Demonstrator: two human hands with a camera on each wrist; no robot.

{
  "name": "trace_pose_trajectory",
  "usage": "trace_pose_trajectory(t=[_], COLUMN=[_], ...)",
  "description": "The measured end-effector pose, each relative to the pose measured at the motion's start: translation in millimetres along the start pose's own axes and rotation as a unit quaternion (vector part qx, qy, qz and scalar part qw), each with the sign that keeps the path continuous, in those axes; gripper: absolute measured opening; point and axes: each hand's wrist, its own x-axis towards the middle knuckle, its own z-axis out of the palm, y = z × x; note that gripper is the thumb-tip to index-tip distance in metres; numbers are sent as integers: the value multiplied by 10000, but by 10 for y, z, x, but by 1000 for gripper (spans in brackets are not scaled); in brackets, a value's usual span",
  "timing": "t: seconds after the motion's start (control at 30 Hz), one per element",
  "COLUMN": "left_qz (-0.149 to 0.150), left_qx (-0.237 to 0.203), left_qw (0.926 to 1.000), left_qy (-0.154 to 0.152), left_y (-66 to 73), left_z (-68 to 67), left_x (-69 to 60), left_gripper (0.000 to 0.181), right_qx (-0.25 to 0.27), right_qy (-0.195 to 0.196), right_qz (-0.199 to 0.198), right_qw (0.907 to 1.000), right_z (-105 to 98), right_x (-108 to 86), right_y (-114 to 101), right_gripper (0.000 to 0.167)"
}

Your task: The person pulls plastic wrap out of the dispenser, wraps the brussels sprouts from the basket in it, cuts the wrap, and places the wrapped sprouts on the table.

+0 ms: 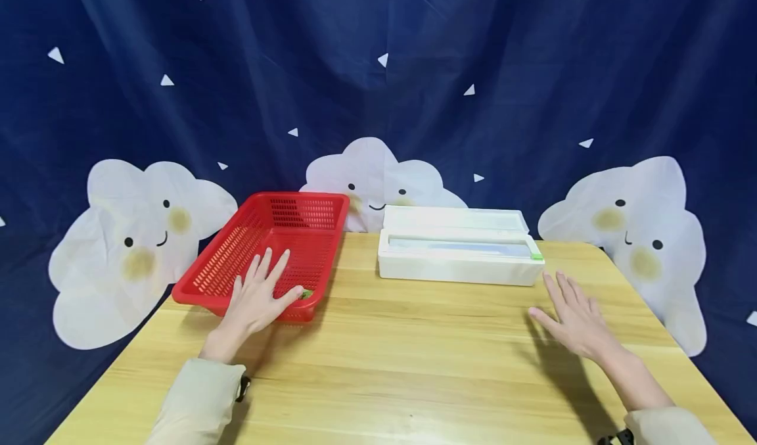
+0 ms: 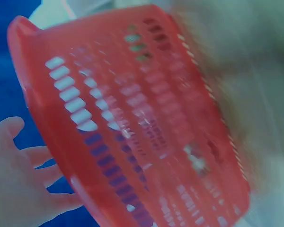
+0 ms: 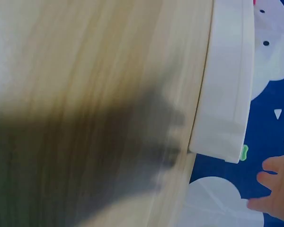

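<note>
On the left of the table, in the head view, stands a red plastic basket (image 1: 324, 261) with slotted sides. Something small and green (image 1: 305, 294) lies in its near right corner, too little of it visible to name. My left hand (image 1: 257, 304) is over the basket's near rim with fingers spread, holding nothing. A long white box (image 1: 455, 269) sits back right of centre, its lid (image 1: 455, 217) raised and a green piece (image 1: 536, 257) at its right end. Near that end my right hand (image 1: 576, 317) hovers above the table, fingers extended, holding nothing.
The light wooden table (image 1: 414, 366) spreads below both hands. Behind it hangs a dark blue curtain (image 1: 331, 37) printed with white clouds and small triangles. In the right wrist view, a hand's shadow (image 3: 132, 142) falls across the wood.
</note>
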Motion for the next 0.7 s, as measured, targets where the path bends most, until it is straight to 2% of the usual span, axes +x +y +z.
trace_pose_trajectory(t=[0.1,0.2,0.3,0.4,0.5,0.57,0.7], left_qz=[227,570,910,1208,1407,1456,1246], left_qx=[-162,-380,-756,-1219,-1788,-2205,-3031], left_qw=[9992,9957,9889,9788,9629,9491,9218], left_qy=[276,618,903,1114,1450,1714,2070], left_y=[134,349,596,828,1012,1099,1205], left_z=[-14,-8,32,119,249,349,504], left_x=[31,76,111,153,221,299,504], left_gripper=[78,76,73,72,68,62,50], right_qx=[365,922,1396,1626,1702,1674,1625], right_qy=[-16,-70,-159,-171,-83,87,503], right_qz=[-10,-13,-3,45,91,103,168], right_qw=[9993,9957,9901,9865,9853,9858,9853], right_z=[-38,-76,-103,-109,-104,-95,-64], right_x=[34,69,112,154,191,217,298], right_y=[53,111,151,179,211,235,291], right_gripper=[78,78,78,76,74,72,70])
